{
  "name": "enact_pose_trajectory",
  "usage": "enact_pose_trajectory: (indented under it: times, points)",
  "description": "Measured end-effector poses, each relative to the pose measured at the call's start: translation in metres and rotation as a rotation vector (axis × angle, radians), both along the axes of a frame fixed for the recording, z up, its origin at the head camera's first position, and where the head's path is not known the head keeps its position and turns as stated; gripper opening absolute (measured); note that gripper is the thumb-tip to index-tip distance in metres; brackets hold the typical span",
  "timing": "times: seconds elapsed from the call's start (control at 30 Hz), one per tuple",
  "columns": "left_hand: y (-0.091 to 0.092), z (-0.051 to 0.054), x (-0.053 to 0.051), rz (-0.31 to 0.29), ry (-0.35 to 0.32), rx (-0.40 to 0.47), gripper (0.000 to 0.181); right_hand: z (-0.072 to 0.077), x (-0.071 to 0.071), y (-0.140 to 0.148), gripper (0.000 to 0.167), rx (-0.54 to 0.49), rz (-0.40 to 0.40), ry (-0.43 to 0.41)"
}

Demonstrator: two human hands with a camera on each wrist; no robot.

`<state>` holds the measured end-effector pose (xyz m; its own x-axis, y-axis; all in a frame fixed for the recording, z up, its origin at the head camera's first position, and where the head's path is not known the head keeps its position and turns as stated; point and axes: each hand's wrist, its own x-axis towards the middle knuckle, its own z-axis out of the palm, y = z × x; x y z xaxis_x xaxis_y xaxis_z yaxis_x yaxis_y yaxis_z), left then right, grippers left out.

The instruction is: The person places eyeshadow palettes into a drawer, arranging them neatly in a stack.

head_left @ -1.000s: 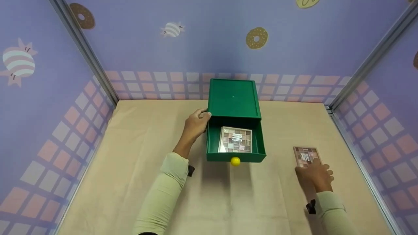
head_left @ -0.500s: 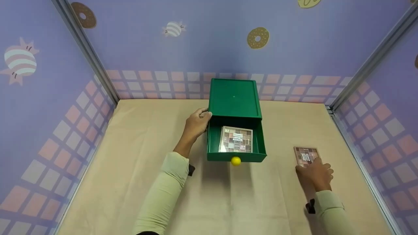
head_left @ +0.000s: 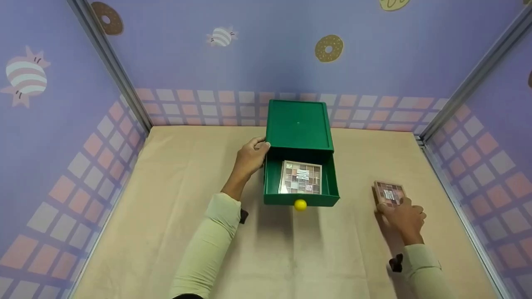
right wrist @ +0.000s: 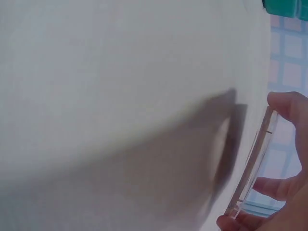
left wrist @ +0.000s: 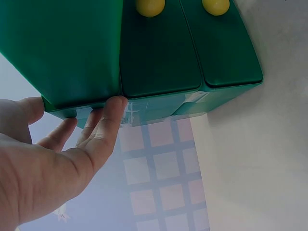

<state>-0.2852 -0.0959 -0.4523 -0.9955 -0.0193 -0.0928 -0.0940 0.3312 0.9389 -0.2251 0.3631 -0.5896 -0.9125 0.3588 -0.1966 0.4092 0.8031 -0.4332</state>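
Pinch the palette by opposite edges, as now in the right hand — likely light, stiff, slick, crackable — with the left hand, fingers spread, against the green cabinet.

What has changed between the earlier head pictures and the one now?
The palette in the right hand has been lifted off the table, at least at its far edge. The left hand still touches the green cabinet; the open drawer and second palette inside stayed.
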Motion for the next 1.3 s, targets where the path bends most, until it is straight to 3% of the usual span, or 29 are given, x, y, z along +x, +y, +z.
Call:
enact_pose_trajectory:
  times: [0.2, 0.33, 0.77, 1.07, 1.3]
  points:
    - [0.0, -0.001, 0.001, 0.006, 0.005, -0.015, 0.05, 0.017, -0.004, -0.008, 0.106, -0.075, -0.003, 0.078]
    - [0.0, -0.001, 0.001, 0.006, 0.008, -0.018, 0.049, 0.032, -0.007, -0.017, 0.097, -0.12, 0.022, 0.178]
    - [-0.001, -0.003, 0.0, 0.012, 0.031, -0.043, 0.049, 0.1, -0.013, -0.06, 0.076, -0.253, 0.293, 0.49]
    - [-0.001, -0.001, 0.0, 0.01, 0.015, -0.023, 0.049, 0.144, -0.012, -0.096, 0.077, -0.254, 0.528, 0.497]
    - [0.0, -0.001, 0.0, 0.002, 0.023, -0.03, 0.05, 0.161, -0.014, -0.117, 0.081, -0.229, 0.744, 0.462]
